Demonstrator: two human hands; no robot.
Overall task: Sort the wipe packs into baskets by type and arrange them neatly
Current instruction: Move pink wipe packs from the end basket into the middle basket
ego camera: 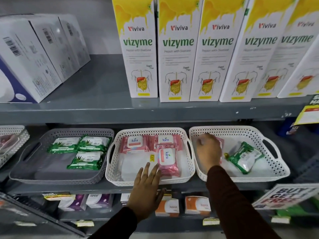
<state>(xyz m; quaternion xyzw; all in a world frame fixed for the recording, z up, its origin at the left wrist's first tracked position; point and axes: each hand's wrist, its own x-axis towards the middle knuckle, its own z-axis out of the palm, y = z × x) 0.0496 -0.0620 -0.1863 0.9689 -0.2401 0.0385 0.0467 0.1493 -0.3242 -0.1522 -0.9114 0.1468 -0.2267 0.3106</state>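
Two hands in the shelf's perforated baskets, wipe packs partly sorted.

The grey shelf carries tall Vizyme cartons, the rightmost cut off by the frame. Below sit three plastic lattice baskets: the grey basket holds three glossy green packs, the middle basket three soft pink packs, and the right basket one crumpled green pack lying askew. The right hand covers a pink pack, only its edge showing; its grip is hidden, so I cannot tell. The left hand lies flat over the middle basket's front rim, fingers spread, holding nothing.
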